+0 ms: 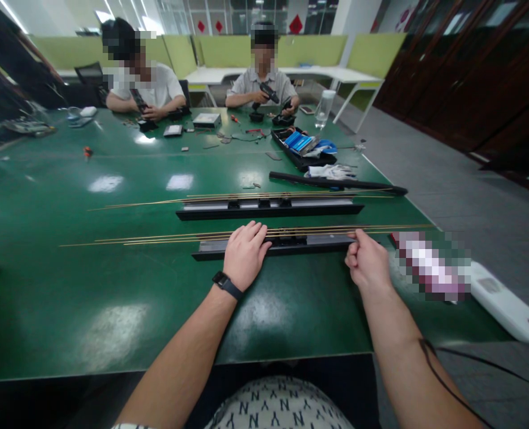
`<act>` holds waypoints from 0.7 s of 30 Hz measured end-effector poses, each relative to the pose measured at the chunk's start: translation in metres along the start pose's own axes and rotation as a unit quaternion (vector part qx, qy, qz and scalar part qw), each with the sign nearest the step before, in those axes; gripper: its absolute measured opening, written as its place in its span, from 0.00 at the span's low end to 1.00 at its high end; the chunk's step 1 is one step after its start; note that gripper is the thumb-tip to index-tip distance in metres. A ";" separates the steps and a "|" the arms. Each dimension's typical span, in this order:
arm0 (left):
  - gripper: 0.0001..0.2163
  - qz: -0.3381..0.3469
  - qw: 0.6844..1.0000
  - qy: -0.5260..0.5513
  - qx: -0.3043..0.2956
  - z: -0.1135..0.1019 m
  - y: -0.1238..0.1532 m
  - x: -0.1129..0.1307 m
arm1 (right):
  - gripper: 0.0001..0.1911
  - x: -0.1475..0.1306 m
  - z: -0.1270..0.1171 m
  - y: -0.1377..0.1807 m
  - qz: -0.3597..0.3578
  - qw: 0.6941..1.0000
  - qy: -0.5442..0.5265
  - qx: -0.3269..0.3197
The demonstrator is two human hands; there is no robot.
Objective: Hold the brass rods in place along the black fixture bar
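A long black-edged channel [322, 239] with a grey inner face lies across the green table in front of me. Several thin golden rods [125, 241] run along it and reach past both its ends. My left hand [245, 253] lies over the left half of the channel, its fingers stretched flat across the rods. At the channel's right end, my right hand [368, 260] is closed, thumb and index finger pinched at the rods; how many it holds is hidden. Behind lies a second channel [273, 208] with more golden rods [157, 203] along its top.
Beyond the channels are a black tube [371, 186], white gloves [331, 171] and a black tray [291, 154] with blue items. A white device [506, 301] lies at the right edge. Across the green table [112, 280] two people handle dark parts; one holds a power drill [269, 92].
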State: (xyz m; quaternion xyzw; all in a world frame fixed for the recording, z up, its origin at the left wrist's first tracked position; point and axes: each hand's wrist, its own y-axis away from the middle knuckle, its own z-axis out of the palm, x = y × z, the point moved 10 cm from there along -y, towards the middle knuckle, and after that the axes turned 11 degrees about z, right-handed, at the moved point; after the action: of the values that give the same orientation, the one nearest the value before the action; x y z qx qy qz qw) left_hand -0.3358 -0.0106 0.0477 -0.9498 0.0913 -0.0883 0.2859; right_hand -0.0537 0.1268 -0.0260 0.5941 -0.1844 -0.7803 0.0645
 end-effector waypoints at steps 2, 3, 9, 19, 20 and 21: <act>0.16 0.002 1.000 -0.001 -0.001 0.000 0.000 0.000 | 0.13 0.000 -0.001 -0.001 -0.002 1.000 -0.003 0.004; 0.16 0.003 1.000 -0.001 -0.001 0.000 0.000 0.000 | 0.13 0.000 -0.001 -0.001 -0.002 1.000 -0.003 0.003; 0.17 0.004 1.000 -0.001 -0.003 0.002 0.000 -0.001 | 0.15 0.002 0.002 0.000 0.004 1.000 0.004 -0.008; 0.16 0.007 1.000 -0.006 0.001 0.001 0.000 0.001 | 0.18 0.017 0.034 0.011 0.048 0.987 0.044 -0.147; 0.16 0.007 1.000 -0.006 0.001 0.001 0.000 0.001 | 0.19 0.019 0.037 0.013 0.053 0.985 0.049 -0.157; 0.16 0.008 1.000 -0.006 0.001 0.001 0.000 0.001 | 0.19 0.021 0.040 0.014 0.057 0.983 0.052 -0.164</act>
State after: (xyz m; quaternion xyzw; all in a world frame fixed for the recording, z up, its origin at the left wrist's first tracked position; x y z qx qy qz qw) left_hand -0.3347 -0.0103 0.0469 -0.9493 0.0968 -0.0801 0.2880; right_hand -0.0991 0.1156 -0.0308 0.6035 -0.0838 -0.7633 0.2150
